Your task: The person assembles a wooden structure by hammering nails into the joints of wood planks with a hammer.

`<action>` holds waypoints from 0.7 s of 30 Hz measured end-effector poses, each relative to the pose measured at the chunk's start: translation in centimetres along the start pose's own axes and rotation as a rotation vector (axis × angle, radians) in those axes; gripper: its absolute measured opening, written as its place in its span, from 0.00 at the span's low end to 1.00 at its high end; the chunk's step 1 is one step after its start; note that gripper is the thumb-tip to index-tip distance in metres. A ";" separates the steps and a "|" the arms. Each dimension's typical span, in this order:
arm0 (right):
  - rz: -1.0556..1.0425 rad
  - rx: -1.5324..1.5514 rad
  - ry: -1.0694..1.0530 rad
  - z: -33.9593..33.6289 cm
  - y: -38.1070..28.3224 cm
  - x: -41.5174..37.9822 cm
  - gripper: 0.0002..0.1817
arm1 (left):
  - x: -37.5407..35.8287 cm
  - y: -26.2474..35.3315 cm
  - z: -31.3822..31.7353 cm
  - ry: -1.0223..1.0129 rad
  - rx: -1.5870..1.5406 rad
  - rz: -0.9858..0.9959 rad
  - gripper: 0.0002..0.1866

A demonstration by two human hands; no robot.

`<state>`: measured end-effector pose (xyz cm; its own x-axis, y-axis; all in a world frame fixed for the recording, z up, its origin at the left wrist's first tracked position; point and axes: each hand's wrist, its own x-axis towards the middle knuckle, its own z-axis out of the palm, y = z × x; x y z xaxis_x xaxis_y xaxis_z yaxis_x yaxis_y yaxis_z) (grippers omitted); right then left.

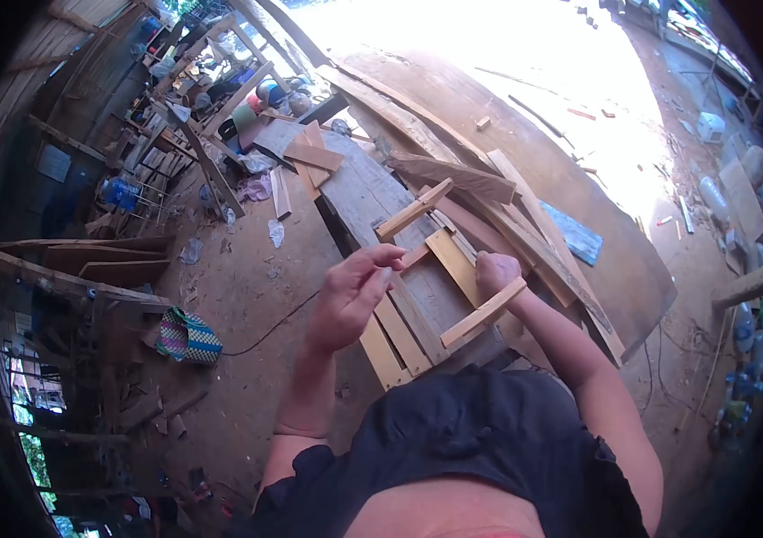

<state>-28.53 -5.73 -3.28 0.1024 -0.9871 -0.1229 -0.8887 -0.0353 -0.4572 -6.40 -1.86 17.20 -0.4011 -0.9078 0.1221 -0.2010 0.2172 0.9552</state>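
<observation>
In front of me a small wooden frame [453,262] of pale slats and bars lies on a grey plank bench [359,179]. My left hand [353,298] is raised over the frame's left side, thumb and fingers pinched together. Whatever is in that pinch, if anything, is too small to make out. My right hand [496,273] is closed in a fist at the frame's right side, beside a yellowish slat [453,260]. Its fingers are turned away, so what they grip is hidden. One pale crossbar [484,312] passes close to my right wrist.
Long rough boards [525,233] lie right of the bench over a large brown sheet [619,260]. Short offcuts [314,157] rest at the bench's far end. A woven bag [187,336] sits on the floor at left. Plastic bottles [749,359] are heaped at right.
</observation>
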 end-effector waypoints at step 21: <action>-0.055 -0.048 0.053 1.5 0.7 0.4 0.09 | -10.8 25.1 -0.3 -0.041 0.935 0.538 0.13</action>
<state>-28.41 -5.96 -4.93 0.1290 -0.9903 -0.0517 -0.9028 -0.0958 -0.4192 -6.87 13.30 39.95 -0.6667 -0.6026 0.4386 -0.5854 0.7876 0.1921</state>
